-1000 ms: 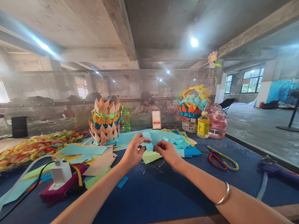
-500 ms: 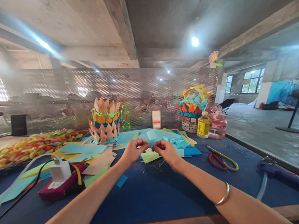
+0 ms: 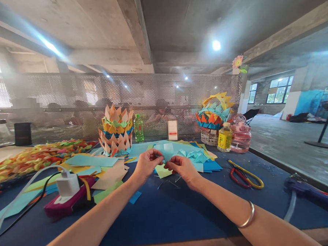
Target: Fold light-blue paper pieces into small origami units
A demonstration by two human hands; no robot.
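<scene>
Between both hands is a small light blue sheet of paper (image 3: 168, 150), held up over the table. My left hand (image 3: 148, 163) pinches its left edge between thumb and fingers. At the lower right corner, my right hand (image 3: 184, 170) is closed on the same paper. Fingers cover parts of the sheet, so its folds are hard to make out. Just behind my right hand lie folded light blue paper pieces (image 3: 194, 156) on stacked blue and yellow sheets. A pale green sheet (image 3: 163, 171) sits under the hands, with thin clear strands (image 3: 168, 183) nearer me.
Scissors (image 3: 246, 175) and a glue gun (image 3: 307, 192) lie right. A purple power strip (image 3: 67, 199) and loose paper sheets (image 3: 109, 177) are left. Behind stand a layered paper piece (image 3: 116, 133), a green bottle (image 3: 138, 128), a paper-trimmed basket (image 3: 210, 135), a yellow bottle (image 3: 224, 138) and a pink jug (image 3: 240, 137).
The light blue paper has turned from a tilted position to a straighter one between my fingers. My right hand has dropped slightly relative to my left. The view has shifted a little.
</scene>
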